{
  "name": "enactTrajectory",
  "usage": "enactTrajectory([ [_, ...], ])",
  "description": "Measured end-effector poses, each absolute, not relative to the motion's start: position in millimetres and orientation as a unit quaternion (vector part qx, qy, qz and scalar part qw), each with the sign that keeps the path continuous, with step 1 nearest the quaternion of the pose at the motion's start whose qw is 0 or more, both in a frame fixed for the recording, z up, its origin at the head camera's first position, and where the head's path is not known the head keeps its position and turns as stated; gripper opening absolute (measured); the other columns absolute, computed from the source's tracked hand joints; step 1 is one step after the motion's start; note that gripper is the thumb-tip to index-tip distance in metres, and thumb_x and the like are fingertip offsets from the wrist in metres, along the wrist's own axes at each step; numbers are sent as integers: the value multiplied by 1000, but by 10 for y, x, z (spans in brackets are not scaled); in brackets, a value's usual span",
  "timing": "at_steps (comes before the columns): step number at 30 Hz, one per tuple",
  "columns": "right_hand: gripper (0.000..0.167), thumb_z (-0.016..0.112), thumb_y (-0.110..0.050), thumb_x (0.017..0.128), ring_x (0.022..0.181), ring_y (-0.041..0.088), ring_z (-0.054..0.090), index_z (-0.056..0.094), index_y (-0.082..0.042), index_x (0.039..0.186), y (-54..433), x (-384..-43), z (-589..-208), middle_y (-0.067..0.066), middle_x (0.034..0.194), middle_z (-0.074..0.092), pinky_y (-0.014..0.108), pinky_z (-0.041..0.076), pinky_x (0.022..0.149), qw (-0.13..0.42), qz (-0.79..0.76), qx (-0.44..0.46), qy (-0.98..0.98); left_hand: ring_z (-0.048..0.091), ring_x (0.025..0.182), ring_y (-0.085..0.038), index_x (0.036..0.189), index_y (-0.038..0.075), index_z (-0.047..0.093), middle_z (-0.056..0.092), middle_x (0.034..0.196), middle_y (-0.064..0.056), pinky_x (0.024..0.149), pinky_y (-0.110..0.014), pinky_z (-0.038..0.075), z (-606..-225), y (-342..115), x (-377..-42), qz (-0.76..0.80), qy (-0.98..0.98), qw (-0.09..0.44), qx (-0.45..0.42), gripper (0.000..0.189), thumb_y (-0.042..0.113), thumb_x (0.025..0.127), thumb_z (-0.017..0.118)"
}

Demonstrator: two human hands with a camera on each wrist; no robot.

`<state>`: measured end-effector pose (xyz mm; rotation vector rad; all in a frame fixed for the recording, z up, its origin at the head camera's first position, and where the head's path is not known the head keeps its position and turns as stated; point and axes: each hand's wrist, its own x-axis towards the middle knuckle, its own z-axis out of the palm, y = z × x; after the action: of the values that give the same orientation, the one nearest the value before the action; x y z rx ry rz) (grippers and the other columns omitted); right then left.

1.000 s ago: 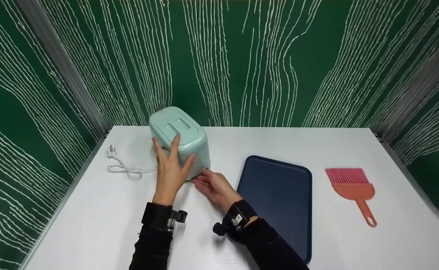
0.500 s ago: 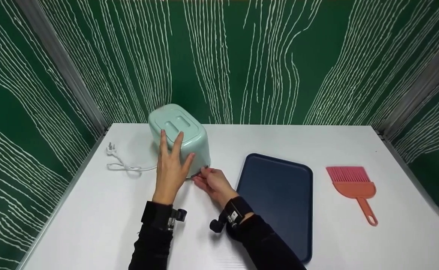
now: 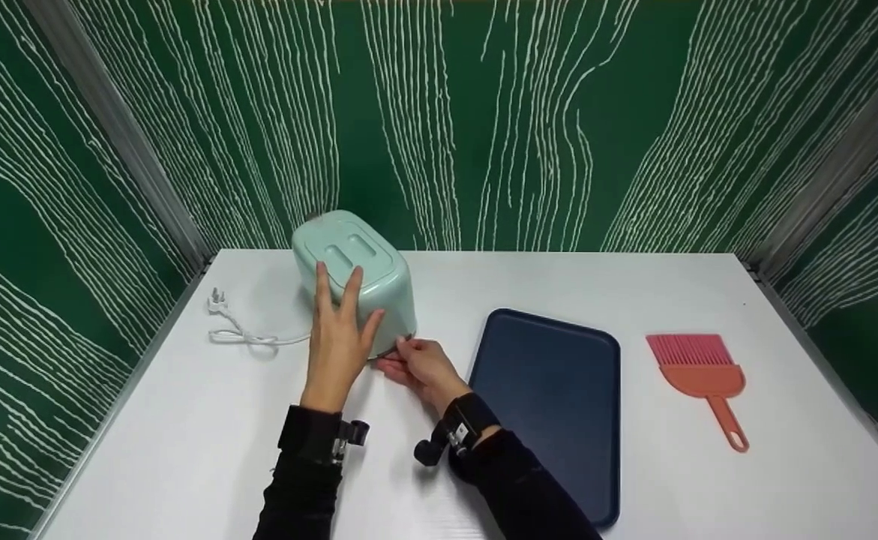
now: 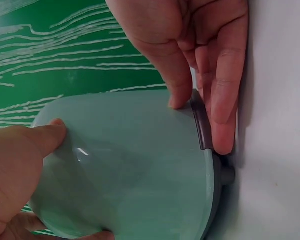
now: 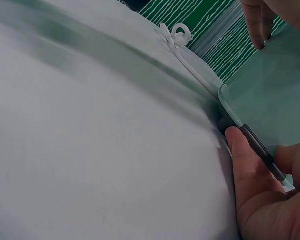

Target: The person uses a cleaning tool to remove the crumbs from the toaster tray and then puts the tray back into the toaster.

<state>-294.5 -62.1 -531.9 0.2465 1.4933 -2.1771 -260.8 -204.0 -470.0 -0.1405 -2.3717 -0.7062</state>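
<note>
1. Currently, my right hand point(image 3: 427, 367) pinches the dark strip point(image 4: 202, 122) at the lower near edge of the mint-green appliance point(image 3: 386, 292): thumb above, fingertips beneath, close over the white table point(image 3: 678, 487).
2. My left hand point(image 3: 334, 337) is spread, fingers straight over the top's left edge, thumb against the body. The appliance sits at the table's back left, near the wall point(image 3: 364, 112). Whether all its feet bear weight, I cannot tell.
3. As I judge it, a pull with too little left-hand pressure could drag the whole body toward me; those glossy sides may let my fingers slip.
4. If the strip is loose, a sudden jerk could free it abruptly. If I lift while pulling, the near end could tip and pinch my fingers underneath.
5. To the left, the white cord point(image 3: 274, 342) lies looped, its plug point(image 3: 217, 304) beyond; sliding the appliance could tug it.
6. On the right, the navy tray point(image 3: 558, 420) lies partly under my sleeve point(image 3: 528, 480), so drawing that elbow back could nudge it. The red-orange brush point(image 3: 712, 382) is well apart, out of my way.
</note>
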Motion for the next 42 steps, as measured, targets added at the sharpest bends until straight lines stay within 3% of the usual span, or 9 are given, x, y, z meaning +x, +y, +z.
enactTrajectory([
  [6, 34, 53, -17, 114, 82, 17, 80, 59, 11, 132, -619, -2933, -5320, 14, 90, 79, 25, 66, 77, 242, -791, 87, 555, 41, 151, -59, 159, 13, 50, 19, 172, -37, 109, -64, 53, -4708, -2040, -2601, -271, -906, 321, -53, 65, 28, 102, 77],
  [10, 31, 56, -19, 113, 73, 15, 79, 58, 10, 126, -625, -2915, -5306, 13, 84, 78, 24, 65, 71, 228, -785, 92, 569, 40, 151, -59, 160, 13, 49, 18, 172, -37, 108, -63, 54, -4706, -2049, -2596, -269, -907, 318, -51, 65, 29, 102, 76],
  [21, 25, 59, -16, 112, 62, 11, 77, 60, 2, 94, -627, -2855, -5300, 11, 71, 77, 21, 63, 63, 181, -758, 71, 622, 47, 146, -58, 161, 14, 48, 17, 173, -36, 104, -62, 57, -4725, -2066, -2611, -272, -911, 308, -46, 67, 30, 102, 76],
  [29, 21, 59, -11, 110, 56, 9, 74, 61, 6, 99, -613, -2866, -5283, 9, 70, 75, 20, 62, 59, 184, -742, 64, 642, 44, 148, -59, 160, 14, 49, 18, 172, -37, 108, -63, 55, -4723, -2084, -2610, -274, -906, 320, -51, 68, 29, 101, 77],
  [37, 14, 62, -9, 108, 57, 11, 73, 53, 1, 114, -610, -2882, -5265, 12, 77, 74, 23, 62, 58, 184, -742, 72, 640, 45, 147, -59, 161, 15, 49, 18, 172, -37, 107, -63, 55, -4719, -2087, -2603, -275, -906, 317, -52, 68, 29, 101, 77],
  [42, 14, 64, -6, 107, 55, 8, 71, 58, 4, 114, -588, -2905, -5241, 7, 71, 71, 22, 62, 57, 179, -731, 82, 653, 47, 145, -60, 160, 14, 49, 20, 171, -38, 107, -63, 55, -4721, -2087, -2609, -270, -905, 324, -57, 67, 28, 101, 77],
])
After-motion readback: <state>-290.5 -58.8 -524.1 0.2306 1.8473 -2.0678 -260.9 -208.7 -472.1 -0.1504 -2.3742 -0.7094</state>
